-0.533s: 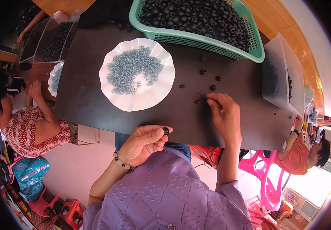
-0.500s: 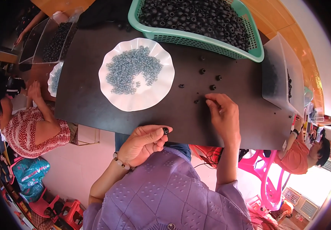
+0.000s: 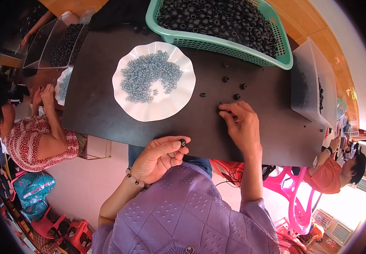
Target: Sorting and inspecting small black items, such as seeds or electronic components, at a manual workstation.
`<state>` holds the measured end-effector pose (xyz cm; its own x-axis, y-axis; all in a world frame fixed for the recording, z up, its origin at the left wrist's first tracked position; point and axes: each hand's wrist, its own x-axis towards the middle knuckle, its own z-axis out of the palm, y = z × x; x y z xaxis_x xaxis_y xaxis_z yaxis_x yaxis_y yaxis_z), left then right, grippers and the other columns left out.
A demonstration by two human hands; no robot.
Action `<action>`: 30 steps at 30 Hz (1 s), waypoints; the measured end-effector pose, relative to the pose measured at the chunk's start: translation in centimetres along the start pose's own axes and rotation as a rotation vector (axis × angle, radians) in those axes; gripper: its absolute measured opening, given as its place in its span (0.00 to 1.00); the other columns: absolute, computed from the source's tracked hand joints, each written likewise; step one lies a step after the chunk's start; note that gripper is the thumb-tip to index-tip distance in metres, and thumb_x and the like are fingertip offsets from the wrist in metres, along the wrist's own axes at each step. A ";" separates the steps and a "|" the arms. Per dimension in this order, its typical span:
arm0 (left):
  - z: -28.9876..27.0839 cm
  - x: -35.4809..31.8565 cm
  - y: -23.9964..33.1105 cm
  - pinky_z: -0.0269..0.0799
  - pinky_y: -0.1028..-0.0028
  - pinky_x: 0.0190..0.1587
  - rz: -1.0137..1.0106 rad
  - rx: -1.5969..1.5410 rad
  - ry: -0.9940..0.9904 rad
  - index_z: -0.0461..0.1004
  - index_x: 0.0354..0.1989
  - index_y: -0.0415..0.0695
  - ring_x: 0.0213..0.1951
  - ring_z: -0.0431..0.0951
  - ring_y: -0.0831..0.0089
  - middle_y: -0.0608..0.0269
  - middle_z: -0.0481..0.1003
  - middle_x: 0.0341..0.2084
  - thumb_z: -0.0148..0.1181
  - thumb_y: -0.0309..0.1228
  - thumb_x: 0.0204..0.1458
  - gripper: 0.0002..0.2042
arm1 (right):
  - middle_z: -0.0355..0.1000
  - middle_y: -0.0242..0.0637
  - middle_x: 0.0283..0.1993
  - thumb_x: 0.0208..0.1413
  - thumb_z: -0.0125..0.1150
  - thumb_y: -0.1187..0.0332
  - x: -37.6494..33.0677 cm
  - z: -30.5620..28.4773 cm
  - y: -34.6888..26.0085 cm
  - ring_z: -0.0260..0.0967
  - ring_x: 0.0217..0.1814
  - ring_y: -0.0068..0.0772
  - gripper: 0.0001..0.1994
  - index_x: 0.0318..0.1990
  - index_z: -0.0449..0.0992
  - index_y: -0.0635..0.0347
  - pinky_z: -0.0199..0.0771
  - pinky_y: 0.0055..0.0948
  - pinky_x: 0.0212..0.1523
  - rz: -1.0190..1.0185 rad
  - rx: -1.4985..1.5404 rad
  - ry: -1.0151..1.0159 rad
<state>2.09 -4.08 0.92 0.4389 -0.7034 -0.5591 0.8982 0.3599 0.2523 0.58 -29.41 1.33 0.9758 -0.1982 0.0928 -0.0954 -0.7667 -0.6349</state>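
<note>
Between the thumb and fingers of my left hand (image 3: 161, 153) is a small black hollow cap (image 3: 183, 143), its round opening showing a pale ring inside. My right hand (image 3: 240, 120) is at the tabletop, thumb and forefinger pinched over a small black piece that they mostly hide. Beyond it lie several loose black caps (image 3: 237, 97) and a smaller dark bit (image 3: 203, 95). A white wavy-rimmed plate (image 3: 157, 111) to the left bears a heap of tiny clear bluish pieces (image 3: 142, 78), with a bare gap at its front.
A green basket (image 3: 217, 45) full of black caps stands at the far side of the dark table (image 3: 94, 106). At the right is a translucent bin (image 3: 312, 80) with black parts. Co-workers sit left (image 3: 41, 146) and right (image 3: 329, 173). A pink stool (image 3: 291, 194) stands below the table.
My right hand has moved slightly left and closed over the small black piece lying there. The left hand has turned the cap slightly. The left co-worker's hands have risen.
</note>
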 end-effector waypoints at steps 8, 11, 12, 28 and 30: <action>-0.3 -0.1 -0.2 0.67 0.79 0.34 0.005 -0.061 -0.053 0.72 0.47 0.35 0.30 0.72 0.81 0.64 0.75 0.30 0.55 0.33 0.58 0.14 | 0.76 0.34 0.33 0.48 0.64 0.79 -1.1 0.2 -2.0 0.70 0.31 0.19 0.05 0.34 0.77 0.66 0.70 0.18 0.32 0.276 0.554 -0.038; -0.4 -0.1 -0.4 0.66 0.79 0.34 -0.006 -0.107 -0.093 0.72 0.46 0.35 0.31 0.71 0.81 0.65 0.74 0.29 0.54 0.36 0.59 0.15 | 0.75 0.34 0.32 0.47 0.65 0.81 -1.9 -0.5 -4.3 0.70 0.32 0.18 0.06 0.33 0.76 0.66 0.70 0.17 0.35 0.231 0.937 -0.096; -0.2 -0.1 -0.5 0.66 0.79 0.34 -0.002 -0.108 -0.087 0.72 0.46 0.35 0.31 0.71 0.81 0.65 0.74 0.29 0.54 0.36 0.59 0.15 | 0.75 0.34 0.32 0.47 0.65 0.81 -2.2 -0.5 -5.0 0.70 0.32 0.18 0.06 0.33 0.76 0.66 0.70 0.17 0.35 0.230 0.941 -0.102; 0.0 -1.5 -2.1 0.65 0.83 0.30 -0.003 -0.118 -0.143 0.76 0.34 0.44 0.26 0.69 0.84 0.71 0.73 0.24 0.58 0.41 0.55 0.12 | 0.73 0.39 0.30 0.38 0.69 0.85 -5.0 0.5 -7.9 0.66 0.31 0.25 0.10 0.30 0.79 0.66 0.66 0.21 0.32 -0.039 0.847 -0.140; 0.0 -1.6 -2.3 0.66 0.84 0.29 -0.014 -0.118 -0.139 0.76 0.34 0.44 0.26 0.69 0.84 0.71 0.74 0.24 0.59 0.41 0.55 0.12 | 0.73 0.39 0.30 0.37 0.69 0.85 -5.2 0.3 -8.1 0.66 0.31 0.25 0.10 0.30 0.79 0.66 0.66 0.21 0.31 -0.041 0.833 -0.139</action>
<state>-0.63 -3.79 1.24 0.4330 -0.7837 -0.4453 0.8987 0.4134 0.1461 -3.67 -21.95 5.74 0.9958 -0.0610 0.0677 0.0640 -0.0603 -0.9961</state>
